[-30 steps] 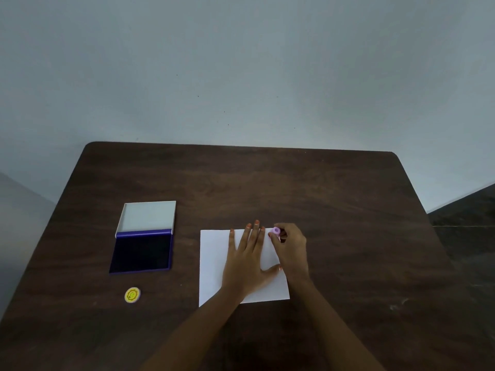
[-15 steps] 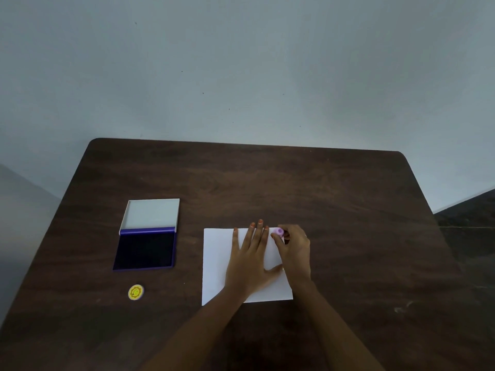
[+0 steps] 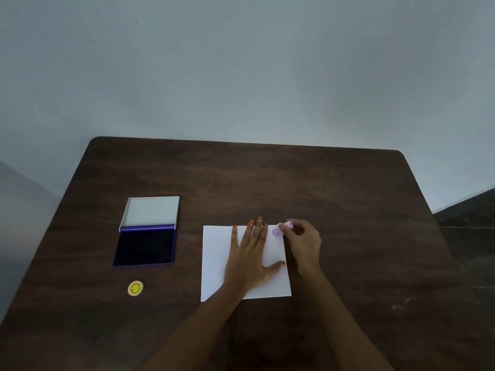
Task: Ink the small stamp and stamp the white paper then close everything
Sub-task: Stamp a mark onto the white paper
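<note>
Your right hand (image 3: 304, 241) pinches the small stamp (image 3: 288, 225), tilted beside a fresh purple print (image 3: 275, 232) at the white paper (image 3: 217, 263)'s upper right; it looks light and rigid, so grip its sides; your left hand (image 3: 247, 259) lies spread flat, pinning the flimsy sheet on the tabletop (image 3: 267, 178).

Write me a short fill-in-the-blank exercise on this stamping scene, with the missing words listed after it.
1. The left hand lies flat on the white ____.
2. The right hand pinches the small pink ____.
3. The ink pad lies with its lid ____.
4. The yellow cap lies on the table, nearer the person than the ____.

Missing words: paper; stamp; open; ink pad
</note>
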A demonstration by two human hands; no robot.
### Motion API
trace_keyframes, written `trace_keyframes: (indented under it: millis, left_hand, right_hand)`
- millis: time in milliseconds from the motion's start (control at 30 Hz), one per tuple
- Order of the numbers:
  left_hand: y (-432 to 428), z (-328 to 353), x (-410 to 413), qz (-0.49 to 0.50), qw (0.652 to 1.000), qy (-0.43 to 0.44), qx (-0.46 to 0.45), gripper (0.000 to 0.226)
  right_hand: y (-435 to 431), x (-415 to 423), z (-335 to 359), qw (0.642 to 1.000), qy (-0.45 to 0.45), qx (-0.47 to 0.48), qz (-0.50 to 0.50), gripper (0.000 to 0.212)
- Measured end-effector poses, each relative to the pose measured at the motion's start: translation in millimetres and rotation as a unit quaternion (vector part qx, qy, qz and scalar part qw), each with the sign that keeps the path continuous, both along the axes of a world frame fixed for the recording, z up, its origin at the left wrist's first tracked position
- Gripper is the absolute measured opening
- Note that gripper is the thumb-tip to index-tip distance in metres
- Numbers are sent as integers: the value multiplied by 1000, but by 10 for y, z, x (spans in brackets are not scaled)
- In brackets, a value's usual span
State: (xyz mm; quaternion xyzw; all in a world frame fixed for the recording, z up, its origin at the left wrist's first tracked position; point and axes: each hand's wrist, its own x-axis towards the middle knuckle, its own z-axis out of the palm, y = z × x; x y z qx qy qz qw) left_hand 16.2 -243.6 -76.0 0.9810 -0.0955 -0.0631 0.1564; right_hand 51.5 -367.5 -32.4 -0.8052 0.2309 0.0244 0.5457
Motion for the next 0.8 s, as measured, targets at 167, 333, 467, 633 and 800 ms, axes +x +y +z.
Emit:
trace_keyframes:
  millis: [167,333,467,633,800]
  left_hand:
    - [4,-25,0,-1,1000,4,19,95]
    - [2,-34,6,1,1000,4,23,95]
    - [0,-46,9,2,1000,2,26,95]
    - [6,-50,11,1,1000,0,29,95]
    - [-1,-32,23,0,999,9,31,96]
  right_hand:
    - [-271,37,166,881,75,389,-259,19]
    - [-400,76,192,811,108,498,-288,6]
    - [-417,86,153,805,113,507,-286,8]
    - [-413,82,157,808,119,504,-280,8]
    - [-389,48,225,820,119,490,-270,5]
